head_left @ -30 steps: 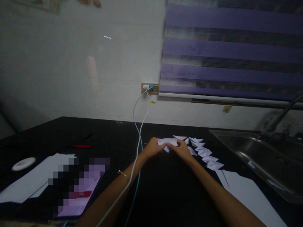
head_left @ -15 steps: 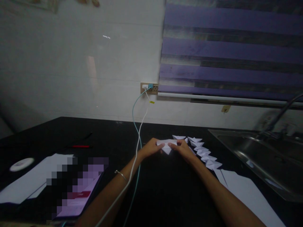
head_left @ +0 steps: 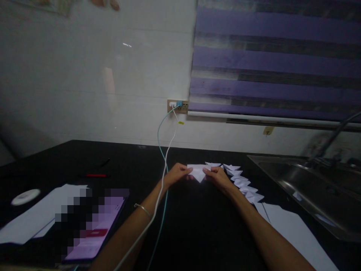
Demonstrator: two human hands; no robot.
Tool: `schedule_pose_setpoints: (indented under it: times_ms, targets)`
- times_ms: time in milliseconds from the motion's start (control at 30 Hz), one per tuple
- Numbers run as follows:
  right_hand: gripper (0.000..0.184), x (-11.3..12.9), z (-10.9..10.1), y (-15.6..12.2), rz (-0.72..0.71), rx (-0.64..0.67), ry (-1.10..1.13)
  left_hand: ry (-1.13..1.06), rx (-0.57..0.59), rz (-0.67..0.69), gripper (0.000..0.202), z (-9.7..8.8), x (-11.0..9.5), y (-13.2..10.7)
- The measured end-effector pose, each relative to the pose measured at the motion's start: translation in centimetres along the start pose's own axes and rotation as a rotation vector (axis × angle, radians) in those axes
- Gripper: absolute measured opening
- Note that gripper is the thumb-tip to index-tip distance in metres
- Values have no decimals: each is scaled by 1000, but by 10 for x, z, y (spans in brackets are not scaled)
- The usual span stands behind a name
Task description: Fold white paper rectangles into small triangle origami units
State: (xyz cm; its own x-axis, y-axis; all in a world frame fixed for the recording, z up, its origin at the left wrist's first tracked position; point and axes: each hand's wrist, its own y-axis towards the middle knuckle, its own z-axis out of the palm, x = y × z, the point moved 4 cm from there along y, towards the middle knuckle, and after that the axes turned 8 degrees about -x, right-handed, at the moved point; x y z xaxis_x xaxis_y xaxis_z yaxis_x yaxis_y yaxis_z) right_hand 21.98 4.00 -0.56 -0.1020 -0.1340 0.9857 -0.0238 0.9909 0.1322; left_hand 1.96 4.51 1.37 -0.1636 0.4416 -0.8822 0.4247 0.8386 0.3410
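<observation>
Between my two hands, a folded white paper (head_left: pixel 199 172) is held up above the black counter, its straight edge on top and its point facing down. My left hand (head_left: pixel 179 172) pinches its left end, thumb in front and fingers behind. On the opposite end, my right hand (head_left: pixel 217 175) grips the paper the same way. Just beyond and to the right of my right hand stand several folded white paper boats (head_left: pixel 241 181) in a slanting row. A bracelet (head_left: pixel 143 209) circles my left wrist.
White sheets (head_left: pixel 296 229) lie at the right beside a steel sink (head_left: pixel 307 192). At left are more paper sheets (head_left: pixel 36 216), a white round object (head_left: pixel 26 197), a tablet-like screen (head_left: pixel 97 241) and a red item (head_left: pixel 96 175). Cables (head_left: pixel 165 165) hang across my left arm.
My thumbs have moved apart from the paper's middle towards its two ends, so more of its front shows. My left hand has shifted slightly left.
</observation>
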Motion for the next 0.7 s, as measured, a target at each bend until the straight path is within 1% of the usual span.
schedule_pose_setpoints:
  times_ms: [67, 133, 233, 300, 367, 500, 700]
  targets:
    - [46, 1, 0, 0, -18, 5, -5, 25, -16, 0, 52, 0, 0, -1]
    - [46, 2, -1, 0, -42, -6, -21, 39, -59, -17, 54, 0, 1, 0]
    - [48, 3, -3, -1, -72, -34, -68, 9, -106, -96, 53, 1, 5, 2]
    - [48, 5, -2, -1, -89, -48, -98, -46, -86, -163, 49, 3, 8, 2]
    - [48, 6, -1, -1, -104, -50, -116, -115, -53, -203, 47, 3, 10, 2]
    - [45, 10, 1, -1, -129, -30, -106, -220, -53, -214, 46, 1, 11, 1]
    - [48, 12, 0, -4, -142, -20, -112, -239, -106, -214, 47, 2, 10, 4]
